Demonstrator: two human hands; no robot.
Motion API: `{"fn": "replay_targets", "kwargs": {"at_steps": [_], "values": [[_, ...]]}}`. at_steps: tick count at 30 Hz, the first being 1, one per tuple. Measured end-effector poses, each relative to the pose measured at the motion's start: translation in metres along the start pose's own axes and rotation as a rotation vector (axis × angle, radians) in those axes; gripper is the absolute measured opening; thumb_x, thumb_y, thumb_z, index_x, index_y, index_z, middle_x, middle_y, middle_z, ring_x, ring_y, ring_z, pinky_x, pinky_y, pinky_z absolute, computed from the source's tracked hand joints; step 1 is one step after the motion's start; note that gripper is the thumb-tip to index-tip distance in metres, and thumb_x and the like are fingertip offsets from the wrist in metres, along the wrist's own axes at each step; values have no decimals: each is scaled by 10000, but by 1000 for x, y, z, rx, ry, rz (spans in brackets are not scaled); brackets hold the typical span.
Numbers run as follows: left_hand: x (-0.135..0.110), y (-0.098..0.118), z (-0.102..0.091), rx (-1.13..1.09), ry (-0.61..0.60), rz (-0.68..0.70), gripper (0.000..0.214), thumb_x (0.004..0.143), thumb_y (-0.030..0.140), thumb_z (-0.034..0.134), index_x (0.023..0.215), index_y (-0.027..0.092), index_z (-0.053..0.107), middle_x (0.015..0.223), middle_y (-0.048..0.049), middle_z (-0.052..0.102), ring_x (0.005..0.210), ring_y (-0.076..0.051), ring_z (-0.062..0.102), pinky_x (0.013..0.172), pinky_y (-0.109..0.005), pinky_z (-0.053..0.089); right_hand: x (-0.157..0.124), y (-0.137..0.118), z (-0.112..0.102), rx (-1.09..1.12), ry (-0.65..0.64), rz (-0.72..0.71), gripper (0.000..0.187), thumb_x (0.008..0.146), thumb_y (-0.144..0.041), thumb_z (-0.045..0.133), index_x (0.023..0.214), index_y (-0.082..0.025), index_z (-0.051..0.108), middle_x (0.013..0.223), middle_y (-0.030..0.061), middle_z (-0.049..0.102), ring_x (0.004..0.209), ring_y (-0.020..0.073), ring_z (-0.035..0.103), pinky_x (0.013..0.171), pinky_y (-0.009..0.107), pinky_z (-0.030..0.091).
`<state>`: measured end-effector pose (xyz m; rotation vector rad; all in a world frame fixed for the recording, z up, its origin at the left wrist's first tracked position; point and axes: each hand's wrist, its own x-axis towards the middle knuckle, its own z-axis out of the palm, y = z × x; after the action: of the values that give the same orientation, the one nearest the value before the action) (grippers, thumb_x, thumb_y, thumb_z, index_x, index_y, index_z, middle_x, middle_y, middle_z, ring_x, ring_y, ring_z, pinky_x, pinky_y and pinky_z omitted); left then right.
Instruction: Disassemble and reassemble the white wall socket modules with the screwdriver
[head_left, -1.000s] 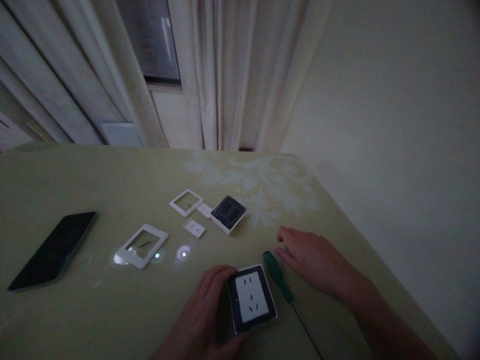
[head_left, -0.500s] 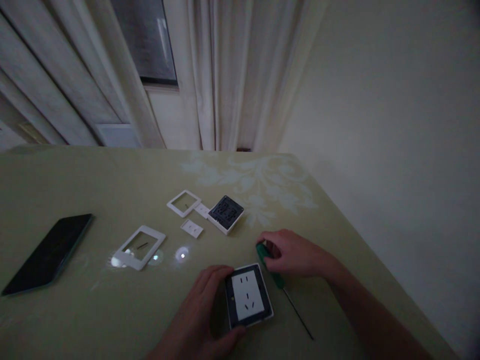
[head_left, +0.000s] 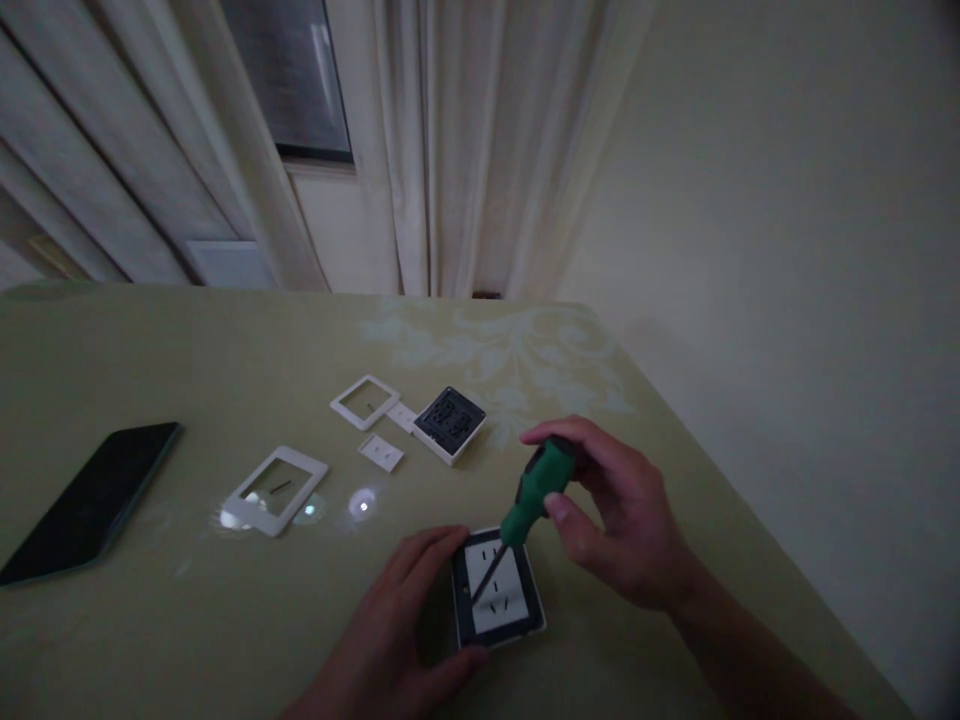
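Note:
A wall socket [head_left: 496, 598] with a white face and a dark frame lies near the table's front edge. My left hand [head_left: 397, 630] grips its left side, thumb along the bottom. My right hand [head_left: 619, 520] is closed on a green-handled screwdriver [head_left: 534, 495], held up at a slant. Its thin shaft runs down and to the left, with the tip on the socket's left part.
On the yellow-green tablecloth [head_left: 187, 340] lie a large white frame [head_left: 276, 489], a smaller white frame [head_left: 364, 401], two small white plates [head_left: 381, 452], a dark socket module [head_left: 448, 421] and a black phone [head_left: 86, 500] at the left. Curtains and a window rise behind; a wall is on the right.
My right hand moved to the screwdriver lying on the table, closed on it, lifted it and brought its tip down onto the socket. My left hand stayed on the socket.

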<state>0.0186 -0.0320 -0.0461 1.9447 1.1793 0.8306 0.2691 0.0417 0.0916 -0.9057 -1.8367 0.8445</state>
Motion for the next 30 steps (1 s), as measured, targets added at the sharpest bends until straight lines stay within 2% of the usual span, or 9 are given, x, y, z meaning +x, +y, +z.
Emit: {"fn": "replay_targets", "kwargs": {"at_steps": [6,16,25,30], "values": [[1,1,-1,7,-7,-22,914,801,246,848,1594,437,435,1584,-76,594,1415,-385,614,1169,-605,540,2,7,4,-13,23,-22,476,830,-108,680,1283,-255,682,1020,24,665,817,144,661,732,241,594],[0,1,-2,-5,-20,-12,915,799,246,857,1590,430,433,1576,-75,595,1412,-370,615,1163,-577,552,-1,4,2,-31,28,-35,496,830,-106,677,1297,-273,673,1037,33,665,846,169,673,734,267,595],[1,4,-3,-22,-32,-41,880,827,256,846,1592,418,441,1588,-86,575,1433,-378,592,1186,-603,523,0,6,4,-32,7,-38,493,833,-108,675,1298,-271,671,1031,19,657,837,153,662,736,254,585],[2,6,-4,-20,-14,-35,889,793,219,848,1570,424,467,1565,-73,602,1401,-377,620,1167,-601,542,-3,2,2,-118,-31,-67,505,840,-135,680,1320,-288,641,1054,27,672,867,183,667,764,308,583]]}}
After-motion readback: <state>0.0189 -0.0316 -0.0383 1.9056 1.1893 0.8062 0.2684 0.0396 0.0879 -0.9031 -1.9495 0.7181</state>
